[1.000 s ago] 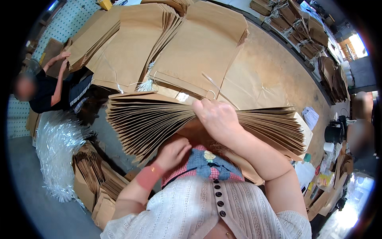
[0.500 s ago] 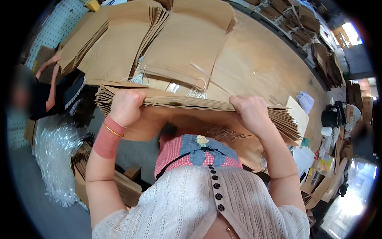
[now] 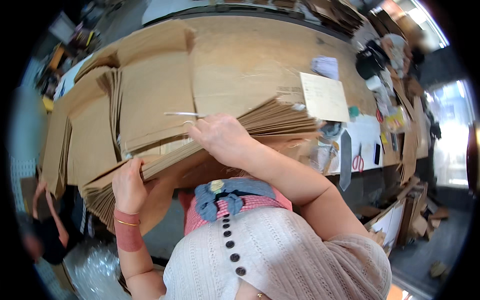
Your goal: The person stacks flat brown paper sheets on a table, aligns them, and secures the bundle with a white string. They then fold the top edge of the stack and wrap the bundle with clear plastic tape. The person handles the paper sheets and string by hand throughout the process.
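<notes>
A thick stack of brown paper bags [image 3: 172, 161] lies tilted across the near edge of the table, its left end lower and nearer to me. Both its ends fan out into many folded edges. My left hand [image 3: 130, 186] is closed around the stack near its left end. Around the middle of the upper edge, my right hand [image 3: 220, 137] is closed with bent fingers. A thin white strip [image 3: 181, 114] sticks out leftward beside the right fingers; whether they pinch it I cannot tell. The underside of the stack is partly hidden.
More brown paper bags [image 3: 155, 95] lie in stacks on the table [image 3: 260, 50] at the left. To the right are a pale sheet [image 3: 325, 97], a folded white cloth [image 3: 325, 66] and red-handled scissors [image 3: 358, 162]. Another person's arm [image 3: 57, 220] and clear plastic [image 3: 97, 272] are at lower left.
My view has turned to the right. The stack has gone from nearly level to slanted, right end up. My right hand has shifted along it toward my left hand, which still grips it.
</notes>
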